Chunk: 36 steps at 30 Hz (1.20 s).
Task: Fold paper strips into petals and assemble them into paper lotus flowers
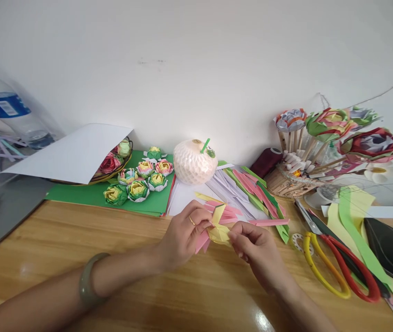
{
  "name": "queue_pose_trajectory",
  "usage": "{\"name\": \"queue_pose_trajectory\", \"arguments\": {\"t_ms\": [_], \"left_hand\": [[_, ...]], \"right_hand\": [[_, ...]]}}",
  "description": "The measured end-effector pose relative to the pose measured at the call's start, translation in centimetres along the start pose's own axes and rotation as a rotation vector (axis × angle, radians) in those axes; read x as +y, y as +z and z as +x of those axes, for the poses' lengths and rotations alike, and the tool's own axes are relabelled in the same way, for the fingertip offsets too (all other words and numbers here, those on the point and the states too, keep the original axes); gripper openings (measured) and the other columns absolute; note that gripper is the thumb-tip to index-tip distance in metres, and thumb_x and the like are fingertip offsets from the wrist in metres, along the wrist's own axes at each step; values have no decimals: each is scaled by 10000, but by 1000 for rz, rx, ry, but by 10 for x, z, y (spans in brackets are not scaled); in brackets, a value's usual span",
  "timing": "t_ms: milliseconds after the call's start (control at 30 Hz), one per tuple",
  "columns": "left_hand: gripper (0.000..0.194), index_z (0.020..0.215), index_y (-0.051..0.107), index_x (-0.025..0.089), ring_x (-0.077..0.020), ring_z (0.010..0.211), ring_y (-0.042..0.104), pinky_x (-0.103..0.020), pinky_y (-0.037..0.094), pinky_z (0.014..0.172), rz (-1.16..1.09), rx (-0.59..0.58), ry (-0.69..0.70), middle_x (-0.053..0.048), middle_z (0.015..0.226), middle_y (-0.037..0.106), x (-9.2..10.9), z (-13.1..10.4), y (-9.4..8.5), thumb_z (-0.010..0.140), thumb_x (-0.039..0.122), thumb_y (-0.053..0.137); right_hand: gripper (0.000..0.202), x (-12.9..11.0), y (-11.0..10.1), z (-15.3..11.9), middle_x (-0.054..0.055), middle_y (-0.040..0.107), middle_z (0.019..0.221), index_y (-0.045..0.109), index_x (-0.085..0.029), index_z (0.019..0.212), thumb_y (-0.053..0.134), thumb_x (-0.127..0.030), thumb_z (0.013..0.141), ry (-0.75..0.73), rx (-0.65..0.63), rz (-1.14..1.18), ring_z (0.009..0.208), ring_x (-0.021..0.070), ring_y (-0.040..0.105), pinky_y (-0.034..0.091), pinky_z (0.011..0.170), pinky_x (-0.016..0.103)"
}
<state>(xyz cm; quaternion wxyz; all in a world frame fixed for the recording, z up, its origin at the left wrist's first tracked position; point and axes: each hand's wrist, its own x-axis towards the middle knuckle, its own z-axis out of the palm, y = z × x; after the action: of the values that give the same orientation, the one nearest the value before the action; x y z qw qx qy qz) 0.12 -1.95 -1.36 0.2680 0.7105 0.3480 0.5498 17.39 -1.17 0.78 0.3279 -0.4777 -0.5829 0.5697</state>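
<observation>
Between my two hands, above the wooden table [141, 295], is a partly formed paper flower [219, 233] with yellow petals on top and pink strips below. My left hand [187, 233] pinches its left side between thumb and fingers. On the other side, my right hand [253, 246] grips a yellow petal's edge with thumb and forefinger. Behind the hands lie folded pink paper strips [222, 211], with white strips [232, 189] and green strips [243, 191] beyond them. Several finished small paper flowers [138, 190] sit to the left on green paper sheets [79, 196].
A white textured round ornament [195, 161] stands by the wall. At right are red-and-yellow scissors [334, 263], a black phone [390, 246] and a basket [291, 180] of paper flowers on sticks. White paper [75, 154] covers a flower basket at left; a water bottle [9, 106] leans behind.
</observation>
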Motion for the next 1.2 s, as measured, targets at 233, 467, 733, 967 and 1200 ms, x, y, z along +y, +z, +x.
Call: {"name": "queue_pose_trajectory", "arguments": {"t_ms": [233,467,733,967,1200], "left_hand": [[150,814,516,191,-97,622,513,-200,461,486,-147,45,-138,-8,789,468,0,0,1,893,238,398],[151,842,533,171,-145,846,585,-297,497,773,-416,-43,-398,-44,875,597,-1,5,-1,869,305,469],[148,792,527,169,-126,822,590,-267,488,748,-659,-69,-484,-18,844,605,-8,11,0,833,311,540],[129,811,583,150,-152,816,578,-300,468,769,-698,-199,-601,-37,821,615,-4,11,-3,768,268,615],[186,883,623,170,-166,787,599,-321,493,742,-455,-129,-508,-41,837,616,10,9,0,728,271,643]], "right_hand": [[307,-10,1,-2,-64,359,467,440,-183,528,593,-382,705,-103,4,-97,442,64,263,210,407,205],[315,-9,-3,-6,-50,369,488,477,-184,546,549,-394,769,-169,68,-136,455,83,301,252,426,219],[254,-6,-10,3,34,605,968,569,-223,970,563,-403,791,-265,385,-21,910,178,557,463,754,277],[161,-13,-4,-3,25,644,753,611,-179,821,555,-329,811,-251,135,-142,654,143,590,483,606,256],[100,-8,-1,-5,27,642,755,600,-199,852,516,-162,815,-607,231,-488,652,139,583,477,550,241]]}}
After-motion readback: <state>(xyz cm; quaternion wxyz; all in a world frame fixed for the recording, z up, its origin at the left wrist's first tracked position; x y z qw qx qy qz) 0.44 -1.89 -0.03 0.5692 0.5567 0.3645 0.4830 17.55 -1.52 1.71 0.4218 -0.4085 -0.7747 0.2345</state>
